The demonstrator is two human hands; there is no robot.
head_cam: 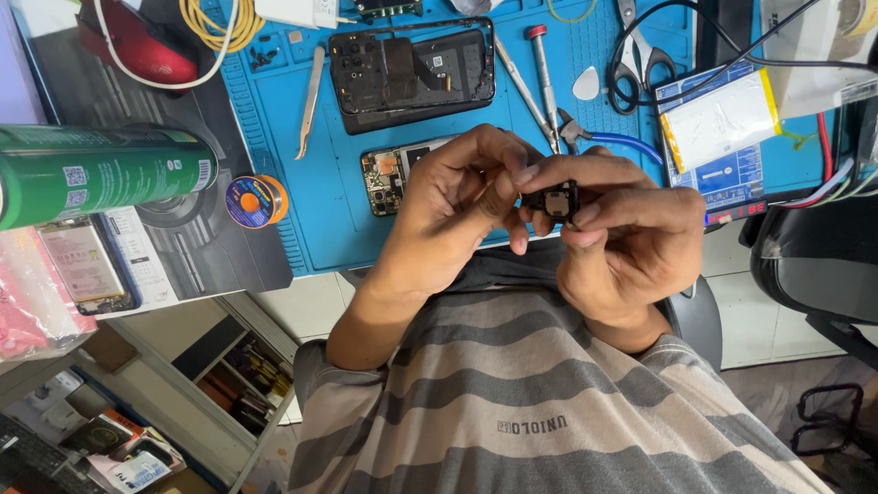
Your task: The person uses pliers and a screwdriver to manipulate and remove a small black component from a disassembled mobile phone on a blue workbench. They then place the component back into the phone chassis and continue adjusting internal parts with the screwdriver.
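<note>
My left hand (450,209) and my right hand (629,245) meet above my lap, in front of a blue work mat (302,220). Together they pinch a small black part with a square lens-like module (554,199); the right thumb and forefinger grip it, and the left fingertips press on its left end. Just behind my left hand an opened phone with a bare circuit board (389,179) lies on the mat, partly hidden by my fingers. A black phone frame (412,69) lies farther back.
On the mat lie tweezers (311,101), a screwdriver (542,73), blue-handled cutters (604,137), scissors (631,55), a white pick (586,84) and a flat battery pack (722,119). A solder spool (256,201) and a green spray can (101,169) sit at left.
</note>
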